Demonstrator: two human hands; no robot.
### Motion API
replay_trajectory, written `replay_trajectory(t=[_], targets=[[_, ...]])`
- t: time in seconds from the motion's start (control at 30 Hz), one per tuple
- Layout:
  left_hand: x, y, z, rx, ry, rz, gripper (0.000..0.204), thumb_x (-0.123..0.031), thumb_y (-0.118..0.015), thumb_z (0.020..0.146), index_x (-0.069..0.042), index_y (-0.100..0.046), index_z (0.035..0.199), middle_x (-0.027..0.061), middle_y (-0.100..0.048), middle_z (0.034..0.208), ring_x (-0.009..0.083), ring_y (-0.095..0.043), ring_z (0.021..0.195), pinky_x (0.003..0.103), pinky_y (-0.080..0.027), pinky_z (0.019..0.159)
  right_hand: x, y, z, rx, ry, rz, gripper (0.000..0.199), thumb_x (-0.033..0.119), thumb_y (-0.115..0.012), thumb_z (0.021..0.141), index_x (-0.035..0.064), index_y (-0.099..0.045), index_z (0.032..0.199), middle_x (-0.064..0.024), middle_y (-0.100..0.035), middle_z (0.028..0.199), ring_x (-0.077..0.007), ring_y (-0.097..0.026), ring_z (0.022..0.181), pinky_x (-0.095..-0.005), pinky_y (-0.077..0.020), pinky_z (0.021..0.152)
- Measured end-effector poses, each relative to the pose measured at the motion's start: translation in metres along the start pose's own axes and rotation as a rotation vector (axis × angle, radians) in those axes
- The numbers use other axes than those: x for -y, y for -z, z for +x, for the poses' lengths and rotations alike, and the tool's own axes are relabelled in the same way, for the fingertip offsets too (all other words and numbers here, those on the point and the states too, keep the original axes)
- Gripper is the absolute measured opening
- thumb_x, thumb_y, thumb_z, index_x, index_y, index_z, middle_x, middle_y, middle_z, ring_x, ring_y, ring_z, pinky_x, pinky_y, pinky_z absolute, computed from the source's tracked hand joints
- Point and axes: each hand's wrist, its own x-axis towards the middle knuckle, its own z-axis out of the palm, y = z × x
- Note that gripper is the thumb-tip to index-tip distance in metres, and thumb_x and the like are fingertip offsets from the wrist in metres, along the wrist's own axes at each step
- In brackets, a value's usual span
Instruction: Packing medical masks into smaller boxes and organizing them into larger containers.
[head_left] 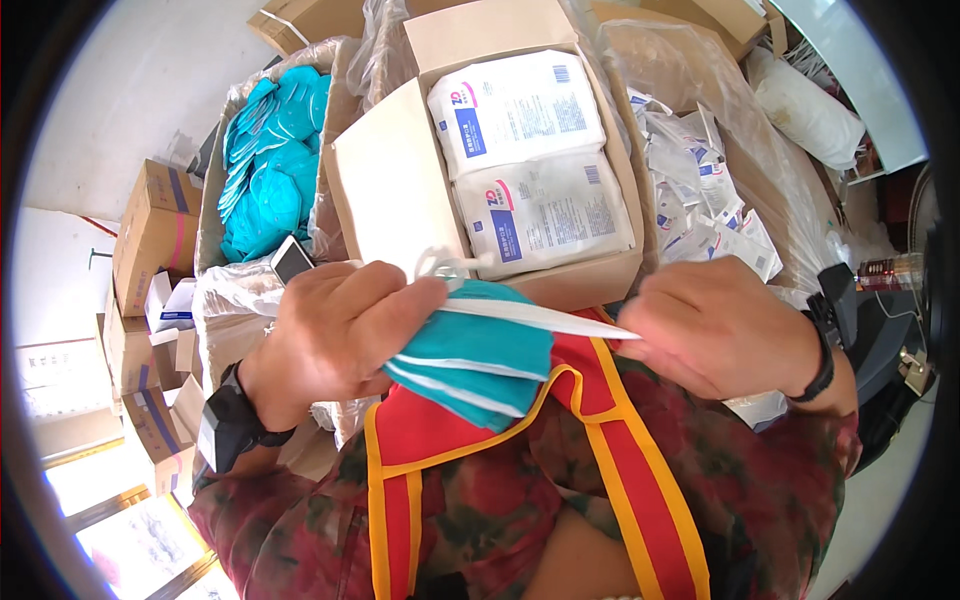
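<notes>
My left hand point(335, 315) is closed on one end of a fanned stack of teal face masks point(475, 360) with white edges, held in front of my chest. From the stack's upper side a white strip point(545, 318) runs taut to my right hand point(715, 325), whose fingers pinch its tapered end. I cannot tell whether the strip is an ear loop or a separate band. Blurred pale loops point(440, 265) stick up beside my left fingertips. Just beyond the hands stands an open carton point(390, 180) with two white plastic packs point(520, 110) lying in it.
At the left, a plastic-lined box holds a heap of loose teal masks point(270, 190), with a dark phone-like device point(292, 258) near its front. Small white-and-blue packets point(700, 190) fill a lined box point(790, 190) at the right. Brown cartons point(155, 225) are stacked far left.
</notes>
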Motion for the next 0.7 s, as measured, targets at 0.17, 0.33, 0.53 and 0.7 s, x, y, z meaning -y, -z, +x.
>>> replay_trajectory(t=[0.17,0.33,0.53,0.7], targets=[[0.000,0.009,-0.014,-0.006,0.025,0.060,0.040,-0.021,-0.073,0.065,-0.001,-0.063,0.099,0.0072,-0.058,0.073,0.0220,-0.058,0.054,0.032,-0.047,0.047,0.005,0.008,-0.027,0.061,-0.097,0.122,0.018,0.020,-0.067,0.083,0.0084,-0.054,0.083,-0.0089,-0.048,0.068,-0.0293,-0.055,0.063,-0.0406,-0.0400,0.052],[0.027,0.022,-0.073,0.020,0.196,0.357,0.035,-0.017,-0.071,0.069,-0.001,-0.061,0.099,0.0154,-0.064,0.084,0.0373,-0.064,0.072,0.038,-0.050,0.058,-0.008,0.025,-0.056,0.047,-0.198,0.237,0.012,0.012,-0.065,0.083,0.0069,-0.055,0.080,-0.0099,-0.051,0.067,-0.0299,-0.053,0.059,-0.0386,-0.0403,0.053],[0.030,0.026,-0.053,-0.031,0.263,0.347,0.044,-0.009,-0.073,0.064,-0.007,-0.066,0.107,0.0120,-0.061,0.088,0.0299,-0.062,0.066,0.036,-0.050,0.057,-0.032,0.012,-0.066,-0.230,-0.705,0.689,0.021,0.017,-0.049,0.096,0.0030,-0.056,0.082,-0.0022,-0.057,0.070,-0.0090,-0.053,0.061,-0.0239,-0.0417,0.051],[0.028,-0.003,-0.032,-0.141,0.101,0.353,0.050,-0.020,-0.077,0.062,-0.011,-0.068,0.110,0.0106,-0.058,0.085,0.0253,-0.061,0.062,0.033,-0.049,0.053,-0.038,-0.021,-0.004,-0.234,-0.566,1.115,0.018,0.016,-0.050,0.096,0.0024,-0.057,0.085,-0.0020,-0.057,0.076,-0.0068,-0.052,0.061,-0.0202,-0.0435,0.053]])
